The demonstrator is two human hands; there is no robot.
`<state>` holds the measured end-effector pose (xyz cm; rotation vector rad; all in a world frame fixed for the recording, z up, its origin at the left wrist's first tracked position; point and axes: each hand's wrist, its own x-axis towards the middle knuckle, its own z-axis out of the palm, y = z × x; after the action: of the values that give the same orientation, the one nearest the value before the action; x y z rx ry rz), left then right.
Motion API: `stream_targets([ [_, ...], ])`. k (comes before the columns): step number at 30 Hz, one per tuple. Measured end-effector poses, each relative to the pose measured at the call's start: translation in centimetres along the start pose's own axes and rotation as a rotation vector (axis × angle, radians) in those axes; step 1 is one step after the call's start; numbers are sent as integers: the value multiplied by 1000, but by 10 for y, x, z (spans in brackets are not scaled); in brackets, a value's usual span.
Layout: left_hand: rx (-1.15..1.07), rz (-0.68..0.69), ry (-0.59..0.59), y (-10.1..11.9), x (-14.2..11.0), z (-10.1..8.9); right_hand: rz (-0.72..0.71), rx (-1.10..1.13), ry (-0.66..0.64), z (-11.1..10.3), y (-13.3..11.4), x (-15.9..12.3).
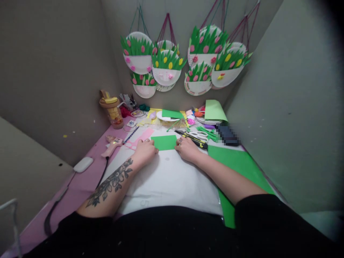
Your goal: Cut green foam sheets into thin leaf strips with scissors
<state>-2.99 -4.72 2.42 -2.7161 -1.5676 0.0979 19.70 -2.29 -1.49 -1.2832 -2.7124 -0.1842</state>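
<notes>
A small rectangle of green paper (163, 142) lies between my two hands over the white covering (172, 179) of the table. My left hand (146, 151) grips its left edge with curled fingers. At its right edge, my right hand (186, 147) closes on the paper in the same way; the undersides of the fingers are hidden. Just beyond my right hand lie a black-and-yellow box cutter (197, 139) and white-handled scissors (200, 134). Pink paper with cut-out holes (142, 138) rests close to my left hand.
A large green sheet (236, 168) and a phone (228, 134) lie at the right. To the left are a pink glue gun (113, 147) with its cable, a white case (83, 165) and a lidded cup (115, 113). Paper-plate flower baskets (166, 71) hang on the back wall.
</notes>
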Motion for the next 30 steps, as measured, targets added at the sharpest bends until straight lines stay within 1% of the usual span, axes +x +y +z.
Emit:
stream_targets([
  [3, 74, -53, -74, 1, -5, -5, 32, -64, -38, -3, 4, -2],
  [6, 102, -57, -84, 0, -6, -4, 58, -65, -48, 0, 6, -2],
  [9, 76, -74, -11, -4, -3, -1, 154, -32, -26, 2, 12, 0],
  [11, 33, -112, 83, -7, 1, 2, 236, 9, 43, 2, 16, 0],
  [12, -2, -120, 135, -8, 3, 4, 244, 38, 82, 1, 17, 0],
  [13, -44, -112, 180, -8, 5, 7, 221, 67, 112, 0, 17, -1],
  [15, -128, -34, 225, -5, 10, 12, 102, 106, 119, -1, 14, 0],
  [17, -174, 71, 197, -2, 13, 18, -35, 100, 80, -2, 7, 1],
  [18, -185, 104, 172, 0, 15, 20, -81, 83, 63, -2, 3, 2],
  [20, -200, 113, 135, 1, 16, 23, -130, 36, 32, 0, -4, 5],
  [22, -215, 84, 123, 1, 17, 26, -141, -15, 2, 3, -8, 8],
  [25, -208, 56, 138, -2, 19, 28, -122, -69, -34, 6, -9, 11],
  [30, -137, 34, 189, 1, 24, 31, -39, -47, -48, 6, -9, 11],
])
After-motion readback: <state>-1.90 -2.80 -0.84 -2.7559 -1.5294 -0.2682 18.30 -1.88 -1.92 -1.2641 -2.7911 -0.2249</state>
